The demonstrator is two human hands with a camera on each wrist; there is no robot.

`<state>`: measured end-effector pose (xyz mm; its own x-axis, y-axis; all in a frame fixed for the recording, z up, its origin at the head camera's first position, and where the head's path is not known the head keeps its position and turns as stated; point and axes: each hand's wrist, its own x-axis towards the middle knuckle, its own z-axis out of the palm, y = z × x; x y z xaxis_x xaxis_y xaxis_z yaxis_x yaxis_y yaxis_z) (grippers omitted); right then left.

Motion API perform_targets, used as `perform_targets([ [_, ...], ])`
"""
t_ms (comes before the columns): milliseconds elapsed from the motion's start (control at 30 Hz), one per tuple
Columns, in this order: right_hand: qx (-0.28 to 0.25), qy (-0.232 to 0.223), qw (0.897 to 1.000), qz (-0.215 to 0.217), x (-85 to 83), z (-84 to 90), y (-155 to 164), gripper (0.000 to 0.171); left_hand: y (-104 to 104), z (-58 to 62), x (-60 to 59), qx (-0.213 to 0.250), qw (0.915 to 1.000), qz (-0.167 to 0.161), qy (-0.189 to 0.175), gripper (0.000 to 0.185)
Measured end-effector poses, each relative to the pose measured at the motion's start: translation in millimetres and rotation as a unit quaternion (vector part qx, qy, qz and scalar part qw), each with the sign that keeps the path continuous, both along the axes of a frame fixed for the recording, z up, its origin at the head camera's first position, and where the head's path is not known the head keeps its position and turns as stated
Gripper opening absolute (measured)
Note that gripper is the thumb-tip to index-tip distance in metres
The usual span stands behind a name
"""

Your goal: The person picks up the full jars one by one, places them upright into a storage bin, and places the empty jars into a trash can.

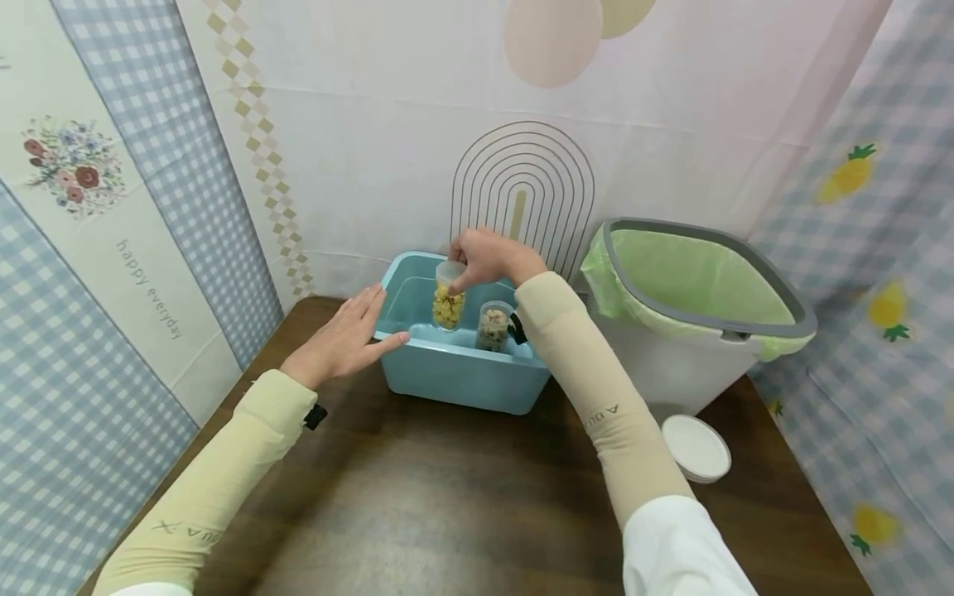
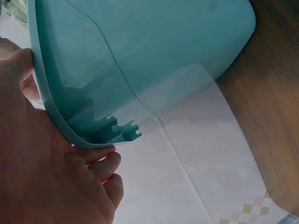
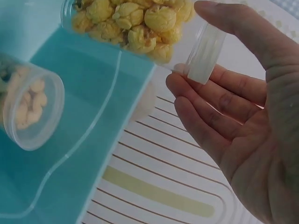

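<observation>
The right hand pinches the top of the popcorn jar over the blue tub. The left hand lies flat on the tub's rim, fingers straight.

**What the frames hide or cut off**

In the head view, the tub's near wall hides the lower parts of the popcorn jar and the second jar, and the right forearm covers the tub's right rim. The right hand covers the popcorn jar's top. The second jar's contents are too small to name. The bin's base sits behind the forearm.

In the left wrist view, the tub's top runs off the upper edge, and the left hand is cut at the lower left.

In the right wrist view, the popcorn jar runs off the top edge and the second jar off the left edge.
</observation>
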<state>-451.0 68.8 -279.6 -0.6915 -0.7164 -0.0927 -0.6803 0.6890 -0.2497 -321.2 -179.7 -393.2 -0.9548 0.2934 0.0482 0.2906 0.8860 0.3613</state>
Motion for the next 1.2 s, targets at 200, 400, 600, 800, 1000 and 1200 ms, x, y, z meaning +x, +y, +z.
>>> perform_targets([
  [200, 0.016, 0.003, 1.0, -0.022, 0.9, -13.1, -10, 0.043, -7, 3.5, 7.6, 0.011, 0.9998, -0.013, -0.006, 0.104],
  [400, 0.009, -0.008, 0.999, -0.033, -9.9, -34.5, -3, 0.044, 1, 3.7, 7.7, 0.009, 0.9997, -0.021, 0.003, 0.102],
  [600, 0.027, -0.02, 0.999, -0.03, -19.4, -51.0, -4, 0.047, 3, 4.3, 9.1, 0.012, 0.9998, -0.016, 0.004, 0.101],
  [800, 0.053, -0.02, 0.998, -0.022, -22.5, -66.4, -6, 0.05, 3, 3.7, 12.1, 0.014, 0.9998, -0.011, 0.003, 0.101],
  [1000, 0.067, -0.029, 0.997, -0.014, -24.8, -76.9, -6, 0.055, 4, 3.7, 11.4, 0.013, 0.9999, -0.009, 0.002, 0.101],
  [1200, 0.068, -0.035, 0.997, -0.01, -28.7, -82.6, -6, 0.052, 5, 4.9, 10.5, 0.014, 0.9999, -0.004, -0.002, 0.101],
])
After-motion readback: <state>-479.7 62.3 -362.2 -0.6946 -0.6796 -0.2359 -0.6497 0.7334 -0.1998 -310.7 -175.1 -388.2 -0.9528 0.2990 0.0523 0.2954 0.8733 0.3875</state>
